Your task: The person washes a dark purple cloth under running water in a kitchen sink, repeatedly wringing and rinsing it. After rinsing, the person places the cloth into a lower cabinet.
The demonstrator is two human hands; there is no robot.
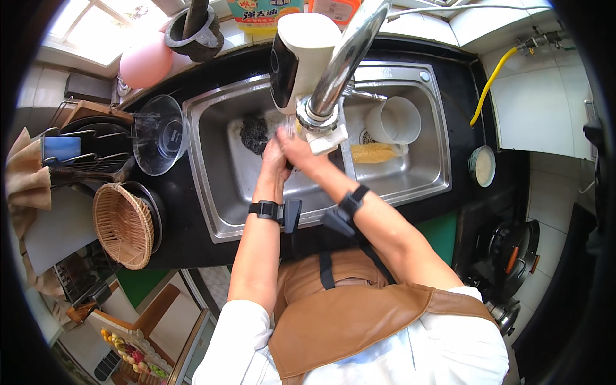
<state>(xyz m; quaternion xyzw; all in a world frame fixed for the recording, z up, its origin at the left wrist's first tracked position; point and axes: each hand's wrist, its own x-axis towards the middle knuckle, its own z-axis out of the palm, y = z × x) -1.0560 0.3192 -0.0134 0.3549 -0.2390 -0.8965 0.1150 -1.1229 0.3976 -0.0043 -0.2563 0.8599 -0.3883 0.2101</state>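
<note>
My left hand (275,160) and my right hand (297,148) meet over the left basin of a steel double sink (211,192), beneath the chrome tap (337,72). Water runs onto them from the tap's outlet. The right hand's fingers overlap the left hand, so whether either holds something is hidden. A small dark patch shows just below the hands. On the basin floor, left of the hands, lies a black mesh-like clump (253,136). The right basin contains a white plastic jug (393,120) with a yellow loofah-like scrubber (373,153) beside it.
Left of the sink are a clear bowl (161,134), a wicker basket (122,226) and a wire rack (96,139). A stone mortar (195,36) and detergent bottles (264,14) line the back ledge. At right sit a small bowl (481,166) and a lidded pan (522,255).
</note>
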